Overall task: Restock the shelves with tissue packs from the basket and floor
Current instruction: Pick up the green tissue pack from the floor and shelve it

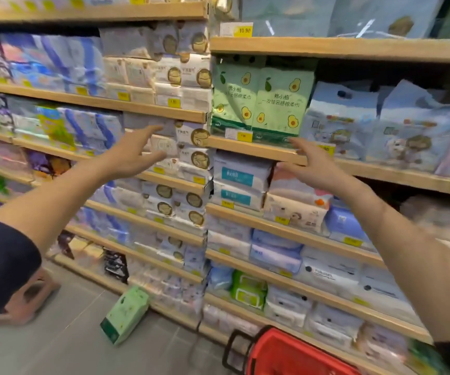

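Both grips (137, 150) (310, 163) spread, empty; green pack (126, 311) on floor, well below.

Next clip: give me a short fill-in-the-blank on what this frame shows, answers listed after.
1. The green tissue pack lies on the ____.
2. Both the left hand and the right hand are open and hold ____.
3. The basket at the bottom edge is coloured ____.
4. The avocado-print packs stand on a shelf just above the ____ hand.

Missing words: floor; nothing; red; right
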Motion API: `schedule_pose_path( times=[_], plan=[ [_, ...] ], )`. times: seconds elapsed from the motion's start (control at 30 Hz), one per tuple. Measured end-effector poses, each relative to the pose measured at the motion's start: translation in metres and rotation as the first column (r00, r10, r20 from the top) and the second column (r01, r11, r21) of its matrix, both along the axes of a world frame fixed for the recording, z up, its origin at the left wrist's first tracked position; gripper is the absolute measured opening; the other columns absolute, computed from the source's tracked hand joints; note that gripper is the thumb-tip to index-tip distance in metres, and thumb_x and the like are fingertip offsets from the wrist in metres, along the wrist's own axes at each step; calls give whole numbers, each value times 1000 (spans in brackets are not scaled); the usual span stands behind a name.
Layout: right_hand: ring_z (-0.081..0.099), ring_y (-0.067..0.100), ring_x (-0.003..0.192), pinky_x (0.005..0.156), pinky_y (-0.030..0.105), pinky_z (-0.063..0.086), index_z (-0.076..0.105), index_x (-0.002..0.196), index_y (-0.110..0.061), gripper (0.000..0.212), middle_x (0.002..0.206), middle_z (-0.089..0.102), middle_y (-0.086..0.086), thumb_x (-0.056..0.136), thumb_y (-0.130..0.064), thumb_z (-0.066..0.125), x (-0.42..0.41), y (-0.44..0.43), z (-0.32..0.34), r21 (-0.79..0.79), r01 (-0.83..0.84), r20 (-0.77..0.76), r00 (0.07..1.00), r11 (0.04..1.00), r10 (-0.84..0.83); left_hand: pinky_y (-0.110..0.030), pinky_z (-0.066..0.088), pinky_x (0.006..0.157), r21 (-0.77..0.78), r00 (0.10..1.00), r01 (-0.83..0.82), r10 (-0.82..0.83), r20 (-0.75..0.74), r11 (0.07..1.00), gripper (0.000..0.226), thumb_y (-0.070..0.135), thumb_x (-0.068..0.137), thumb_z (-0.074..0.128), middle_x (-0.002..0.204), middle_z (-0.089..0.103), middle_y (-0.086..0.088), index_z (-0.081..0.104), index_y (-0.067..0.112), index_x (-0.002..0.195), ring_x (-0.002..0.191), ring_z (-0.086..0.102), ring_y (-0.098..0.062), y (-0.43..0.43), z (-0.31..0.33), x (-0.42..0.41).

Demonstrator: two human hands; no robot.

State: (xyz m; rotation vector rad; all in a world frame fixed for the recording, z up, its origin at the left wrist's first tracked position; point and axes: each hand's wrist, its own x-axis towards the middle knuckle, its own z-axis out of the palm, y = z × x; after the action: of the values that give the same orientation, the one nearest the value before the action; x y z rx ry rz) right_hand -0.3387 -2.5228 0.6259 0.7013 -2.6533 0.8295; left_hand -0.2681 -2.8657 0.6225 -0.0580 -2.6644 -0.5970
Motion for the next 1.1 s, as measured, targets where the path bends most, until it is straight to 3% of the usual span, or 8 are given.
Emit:
schedule_pose_path(
  times=[0.13,0.3,0.57,0.73,0.9,1.1],
  plan=[
    [40,27,131,105,34,31,31,143,-11,67,145,40,12,86,-28,63,30,-23,-52,6,-57,121,991,998,56,-39,29,108,39,995,-35,32,92,999,66,32,91,55,154,30,-5,25,18,147,139,32,-26,-22,-52,45],
    [35,26,136,111,39,31,31,143,-11,70,149,36,11,85,-26,66,72,-52,-118,-14,-139,259,956,990,138,-41,31,110,138,969,-115,80,235,984,69,34,89,58,154,29,-4,24,19,147,138,33,-25,-47,-119,103],
    [38,16,130,103,30,34,32,143,-11,69,139,41,0,84,-25,66,114,-109,-202,-53,-227,438,870,973,226,-36,26,113,161,913,-226,152,378,961,76,31,86,63,154,29,-11,23,11,147,139,32,-26,-69,-199,173],
    [37,22,135,105,32,32,31,144,-14,69,149,36,6,85,-30,65,111,-142,-243,-49,-261,515,821,964,248,-35,27,112,179,881,-287,185,435,941,78,31,86,64,155,27,-9,20,13,148,139,32,-25,-91,-228,186],
    [39,19,132,98,25,32,33,142,-14,67,147,39,5,84,-25,66,97,-174,-267,-125,-273,577,762,954,294,-38,28,114,166,837,-355,234,495,920,80,34,84,66,153,29,-11,22,12,148,139,32,-25,-115,-248,184],
    [44,21,127,96,30,38,34,142,-16,68,144,42,7,83,-27,67,76,-216,-295,-207,-253,675,662,945,326,-35,27,111,121,790,-422,300,535,898,78,30,86,64,154,29,-12,21,9,148,138,33,-27,-139,-268,171]
  ],
)
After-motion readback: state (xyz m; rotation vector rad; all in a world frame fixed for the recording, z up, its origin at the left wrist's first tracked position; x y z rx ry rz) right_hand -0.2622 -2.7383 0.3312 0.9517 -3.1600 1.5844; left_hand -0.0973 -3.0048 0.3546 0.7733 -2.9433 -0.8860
